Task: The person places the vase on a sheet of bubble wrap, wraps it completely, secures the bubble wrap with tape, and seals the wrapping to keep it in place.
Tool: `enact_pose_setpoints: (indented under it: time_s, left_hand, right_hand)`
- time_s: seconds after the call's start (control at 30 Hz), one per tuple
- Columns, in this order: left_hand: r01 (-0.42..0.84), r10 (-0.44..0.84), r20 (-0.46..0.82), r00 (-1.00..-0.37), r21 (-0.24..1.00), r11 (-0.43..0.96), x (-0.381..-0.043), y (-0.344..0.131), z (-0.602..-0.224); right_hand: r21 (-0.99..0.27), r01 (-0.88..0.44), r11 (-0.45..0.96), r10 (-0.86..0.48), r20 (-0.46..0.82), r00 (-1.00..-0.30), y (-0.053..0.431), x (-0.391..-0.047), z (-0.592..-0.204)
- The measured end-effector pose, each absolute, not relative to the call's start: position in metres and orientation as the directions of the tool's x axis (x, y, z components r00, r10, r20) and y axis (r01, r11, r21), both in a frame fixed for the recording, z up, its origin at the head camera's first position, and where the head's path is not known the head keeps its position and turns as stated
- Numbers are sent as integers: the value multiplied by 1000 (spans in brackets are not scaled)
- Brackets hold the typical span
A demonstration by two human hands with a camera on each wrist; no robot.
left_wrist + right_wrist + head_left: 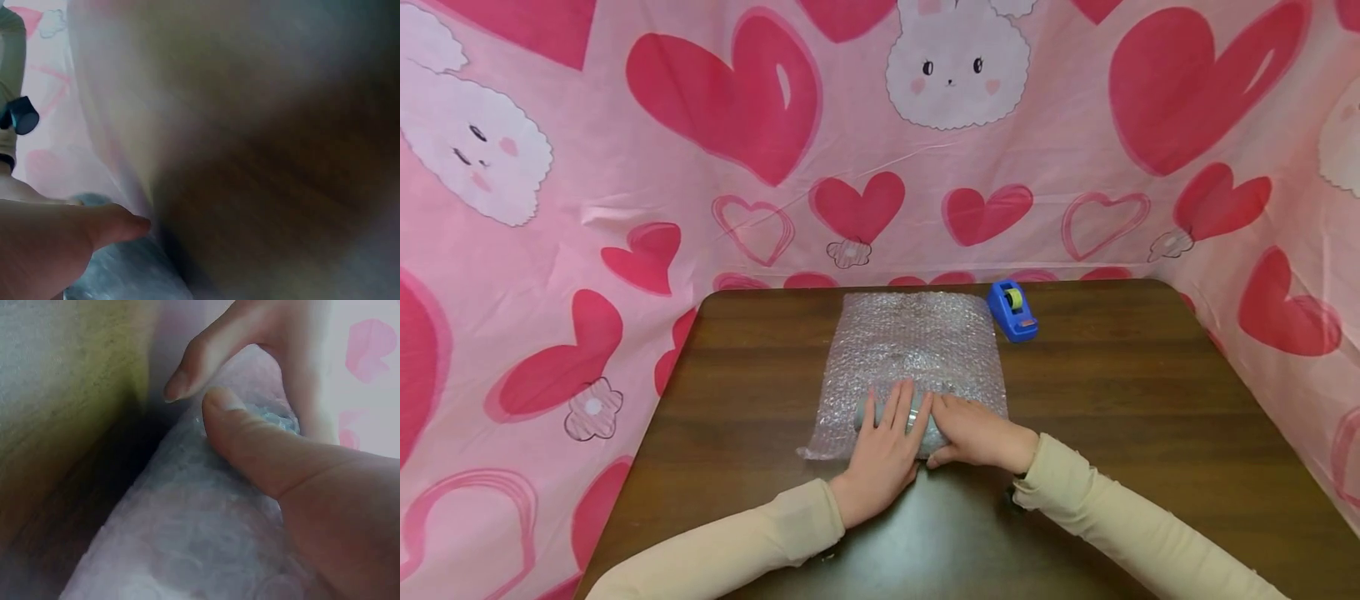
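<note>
A grey-green cylinder (864, 414) lies crosswise at the near end of a sheet of clear bubble wrap (910, 333), partly covered by the wrap and the hands. My left hand (883, 454) lies over its middle, fingers spread across the top and thumb on the near side. On the right end, my right hand (977, 433) grips the wrapped roll. The right wrist view shows the right thumb (250, 444) pressing the bubble wrap (194, 531), with the left hand (275, 337) arched over the roll beyond. In the left wrist view, a thumb (119, 225) rests beside the blurred wrap.
A blue tape dispenser (1013, 312) with a yellowish roll stands beside the wrap's far right corner. The dark brown wooden table (1105, 375) extends to both sides. Pink cloth (917, 158) printed with hearts and rabbits hangs around its back and sides.
</note>
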State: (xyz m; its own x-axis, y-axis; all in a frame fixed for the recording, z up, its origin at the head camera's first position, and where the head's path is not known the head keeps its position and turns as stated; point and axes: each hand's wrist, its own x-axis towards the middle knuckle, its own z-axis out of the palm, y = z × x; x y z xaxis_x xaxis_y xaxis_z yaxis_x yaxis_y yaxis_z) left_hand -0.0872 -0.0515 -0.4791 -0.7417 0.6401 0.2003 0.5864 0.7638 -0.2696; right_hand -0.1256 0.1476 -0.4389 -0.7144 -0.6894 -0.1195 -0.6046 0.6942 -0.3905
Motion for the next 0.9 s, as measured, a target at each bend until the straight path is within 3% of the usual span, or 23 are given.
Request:
enact_pose_setpoints:
  time_s: [0.3, 0.47, 0.6, 0.73, 0.9]
  left_hand:
    - [601, 637, 214, -741, -212, 770, -93, -50, -482]
    - [603, 642, 246, -726, -221, 766, -96, -48, -483]
    - [609, 645, 256, -720, -214, 764, -99, -48, -483]
    - [603, 628, 279, -727, -179, 778, -101, -49, -481]
    - [604, 623, 287, -728, -161, 780, -103, -50, -481]
  right_hand:
    - [-420, -611, 671, -718, -161, -678, 153, -127, -432]
    - [-355, -608, 710, -689, -173, -704, 151, -126, -430]
    - [-226, -594, 772, -628, -126, -768, 146, -117, -429]
    - [-27, -562, 827, -562, 18, -827, 139, -103, -431]
    - [144, -543, 827, -561, 150, -814, 131, -85, -433]
